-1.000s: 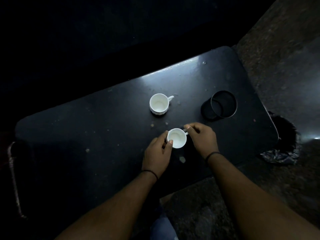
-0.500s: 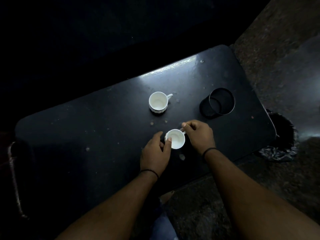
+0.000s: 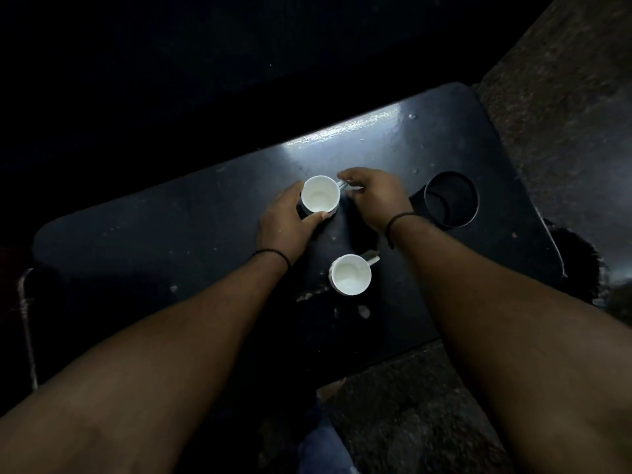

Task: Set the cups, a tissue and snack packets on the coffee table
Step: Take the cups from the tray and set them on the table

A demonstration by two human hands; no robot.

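Two empty white cups stand upright on a dark coffee table. The far cup sits between both hands. My left hand wraps its left side, thumb under the near rim. My right hand pinches its handle on the right. The near cup stands alone below my right wrist, its handle pointing right. No tissue or snack packets are in view.
A round cup-holder hole opens in the table at the right. Beyond the right edge lies a dark crumpled bag on the rough floor. A metal frame bar runs down the left side.
Both hands let go of the near cup and reached forward to the far cup, now gripping its side and handle. The camera has leaned closer to the table.
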